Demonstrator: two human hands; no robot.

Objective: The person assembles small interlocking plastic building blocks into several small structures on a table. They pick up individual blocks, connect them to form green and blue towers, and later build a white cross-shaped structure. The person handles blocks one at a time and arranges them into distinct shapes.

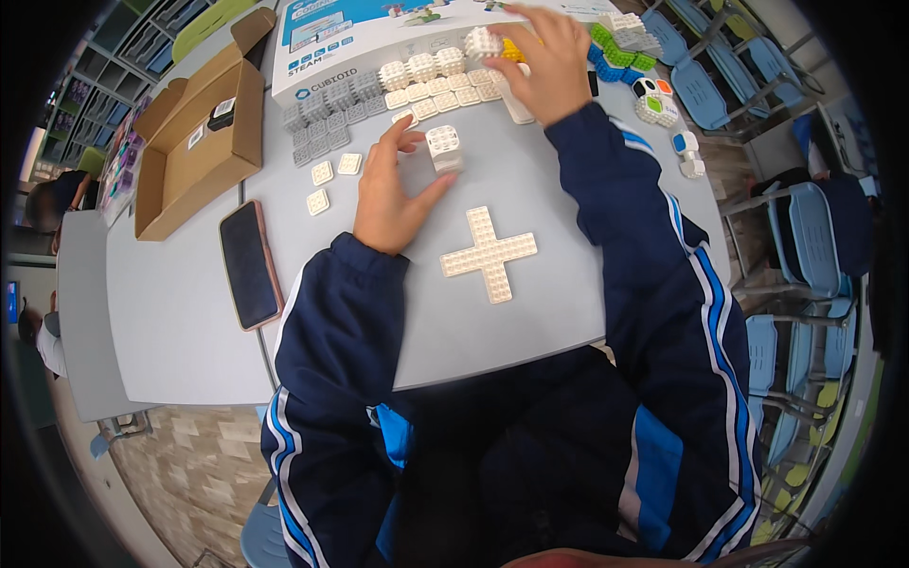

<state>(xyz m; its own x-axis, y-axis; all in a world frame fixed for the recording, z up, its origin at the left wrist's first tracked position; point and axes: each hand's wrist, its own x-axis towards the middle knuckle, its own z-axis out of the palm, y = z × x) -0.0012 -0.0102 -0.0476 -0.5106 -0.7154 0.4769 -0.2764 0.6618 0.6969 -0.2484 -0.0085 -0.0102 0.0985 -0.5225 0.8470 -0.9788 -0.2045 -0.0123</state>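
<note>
left hand (390, 194) beside white cube (443, 148) (fingers spread), cross plate (489, 254) near table edge

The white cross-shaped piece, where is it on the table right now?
In the head view the white cross lies flat on the grey table, near the person's edge, just right of the left hand and below the small white block.

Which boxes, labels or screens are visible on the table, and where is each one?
Printed box: far edge, flat, white with blue picture panel.
Cardboard box: far left, open, brown, flaps up.
Label: small, white, on the cardboard box's flap.
Phone: left of the left hand, face up, screen dark, pinkish case.
</note>
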